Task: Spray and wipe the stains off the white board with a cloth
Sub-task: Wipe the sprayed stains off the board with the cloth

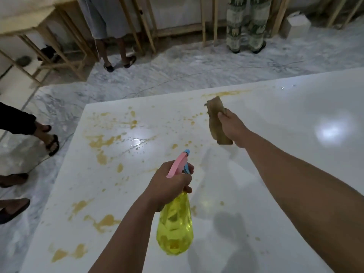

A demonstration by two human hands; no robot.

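A large glossy white board [266, 174] on a marbled floor [177, 66] carries yellow-brown stains [102, 142] across its left half. Above it, the left hand [169, 186] wraps its fingers around a translucent yellow spray bottle [175, 227] holding liquid, its pink-and-blue nozzle pointing away. The right hand [232, 129] pinches a folded brown cloth [216, 119], hanging lengthwise.
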